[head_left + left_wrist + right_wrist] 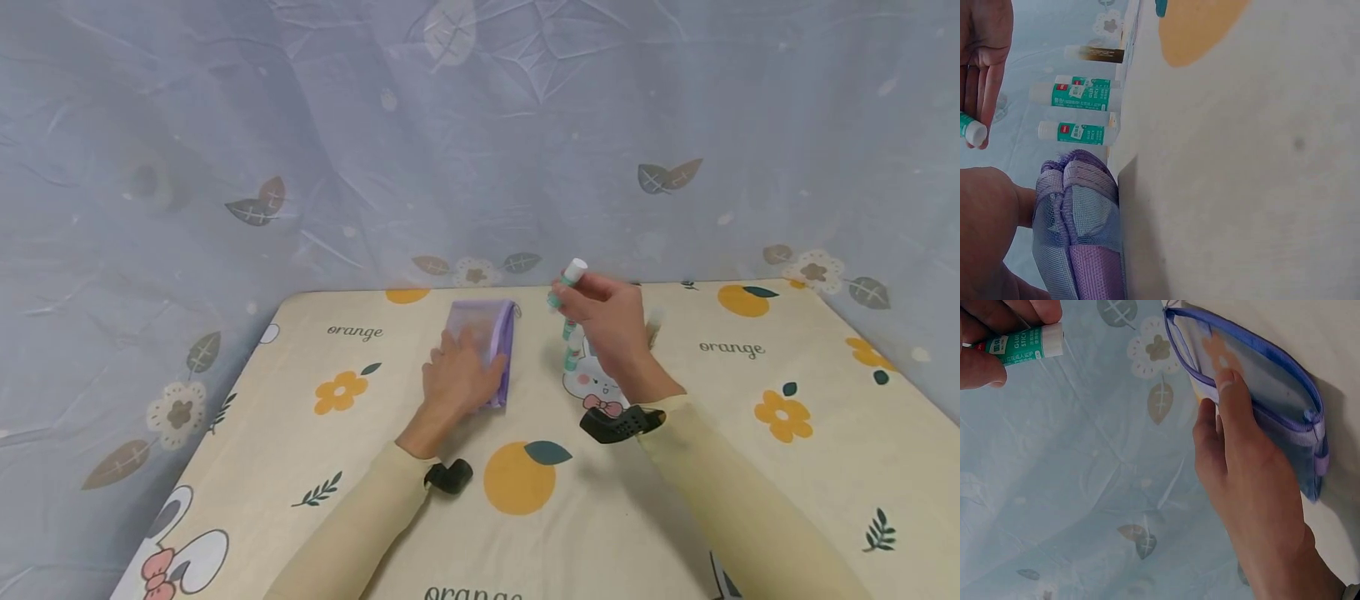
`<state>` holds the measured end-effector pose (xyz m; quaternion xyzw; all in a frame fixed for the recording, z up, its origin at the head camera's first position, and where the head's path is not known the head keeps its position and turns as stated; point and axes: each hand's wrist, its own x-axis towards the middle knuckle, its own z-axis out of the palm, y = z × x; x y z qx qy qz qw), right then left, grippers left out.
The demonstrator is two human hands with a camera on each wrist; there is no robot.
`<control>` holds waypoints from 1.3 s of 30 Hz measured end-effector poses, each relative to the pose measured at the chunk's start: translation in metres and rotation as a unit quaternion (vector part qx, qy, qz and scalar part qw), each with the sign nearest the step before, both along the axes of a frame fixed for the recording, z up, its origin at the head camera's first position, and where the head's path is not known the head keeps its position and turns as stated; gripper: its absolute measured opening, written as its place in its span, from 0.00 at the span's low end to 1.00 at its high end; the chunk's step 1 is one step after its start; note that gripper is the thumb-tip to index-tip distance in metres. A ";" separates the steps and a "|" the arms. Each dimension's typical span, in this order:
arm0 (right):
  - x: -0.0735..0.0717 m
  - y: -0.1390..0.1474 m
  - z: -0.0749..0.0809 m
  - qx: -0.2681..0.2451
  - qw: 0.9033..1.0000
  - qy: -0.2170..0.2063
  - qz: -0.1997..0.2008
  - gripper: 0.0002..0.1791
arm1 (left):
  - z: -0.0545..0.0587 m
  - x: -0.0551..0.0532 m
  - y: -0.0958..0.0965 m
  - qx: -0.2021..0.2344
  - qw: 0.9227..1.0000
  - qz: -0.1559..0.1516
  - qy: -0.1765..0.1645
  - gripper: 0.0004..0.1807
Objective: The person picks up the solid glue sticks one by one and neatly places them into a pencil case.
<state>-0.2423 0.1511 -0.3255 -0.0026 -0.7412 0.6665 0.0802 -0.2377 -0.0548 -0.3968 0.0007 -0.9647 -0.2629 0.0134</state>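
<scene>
Left hand (461, 375): rested on the pouch, fingers spread, covering part of it.
Mesh pouch (480, 310): lay on the worktop (390, 350), mouth open along its right side.
Green glue sticks (1080, 134): stood right of the pouch, one mostly hidden.
Right hand (611, 325): pinched a raised glue stick (1030, 345), right of the pouch.
Brown tube (1100, 54): farthest right of the pouch, partly blocked by the right hand.

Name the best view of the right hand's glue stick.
Right wrist: the glue stick is close up, its lettering showing, though partly hidden. Head shows it small, tilted in the right hand, white end up. Left wrist catches only one end, cropped at the left edge.
</scene>
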 end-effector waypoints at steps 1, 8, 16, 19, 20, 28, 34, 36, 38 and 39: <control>0.000 -0.002 0.000 0.001 1.000 0.001 0.002 0.24 | 0.000 0.000 0.000 0.000 1.000 0.000 -0.002 0.41; 0.002 -0.013 -0.003 -0.002 1.000 -0.008 0.013 0.24 | 0.000 0.000 -0.001 -0.004 1.000 -0.001 -0.006 0.41; 0.005 -0.026 -0.004 -0.011 1.000 -0.019 0.018 0.23 | 0.000 -0.001 -0.002 0.005 1.000 -0.007 0.001 0.37; 0.005 -0.030 -0.005 -0.015 1.000 -0.022 0.016 0.23 | 0.000 -0.001 -0.003 0.011 1.000 -0.007 0.004 0.36; 0.005 -0.031 -0.005 -0.015 0.999 -0.023 0.017 0.22 | 0.000 -0.001 -0.003 0.013 1.000 -0.006 0.005 0.36; 0.007 -0.036 -0.011 -0.005 0.999 -0.033 0.019 0.22 | -0.003 -0.002 -0.002 0.015 1.000 0.003 -0.003 0.38; 0.006 -0.038 -0.016 0.008 0.999 -0.035 0.007 0.22 | -0.003 -0.003 -0.001 0.012 1.000 0.003 -0.005 0.37; 0.006 -0.039 -0.017 0.010 0.999 -0.035 0.004 0.22 | -0.003 -0.002 0.000 0.006 1.000 0.003 -0.005 0.38; 0.006 -0.041 -0.018 0.011 0.999 -0.039 0.000 0.21 | -0.002 -0.002 0.000 0.004 1.000 0.003 -0.005 0.38; 0.006 -0.042 -0.018 0.008 0.999 -0.039 0.000 0.21 | -0.002 -0.001 0.000 0.002 1.000 0.003 -0.006 0.38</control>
